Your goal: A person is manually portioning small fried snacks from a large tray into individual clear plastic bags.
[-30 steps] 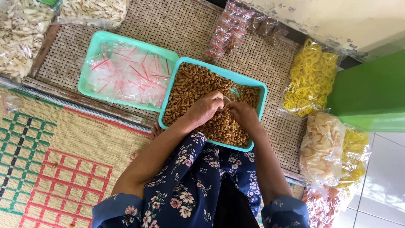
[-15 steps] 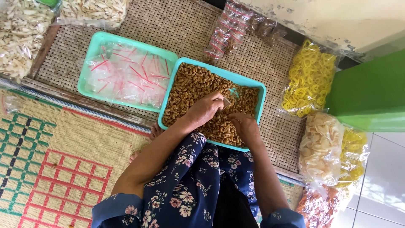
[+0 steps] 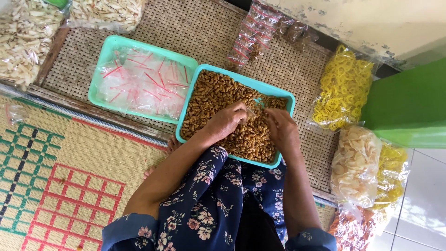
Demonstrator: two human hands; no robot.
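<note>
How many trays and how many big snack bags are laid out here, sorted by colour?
Turquoise trays: 2, one of brown curls, one of small clear bags
White snack bags: 2
Yellow ring bags: 2
Pale cracker bags: 1
Orange snack bags: 1
Total: 8

A second teal tray (image 3: 100,74) sits left of centre, filled with clear little plastic bags with red strips (image 3: 139,83). In the upper left corner lie two bags of pale white crackers (image 3: 21,42). Small packed snack packets (image 3: 255,32) lie at the upper middle on the woven rattan mat (image 3: 204,32). At the right are a bag of yellow ring crackers (image 3: 344,88), a bag of pale chips (image 3: 355,162) and a green box (image 3: 409,107). A checked straw mat (image 3: 55,186) covers the lower left.
</note>
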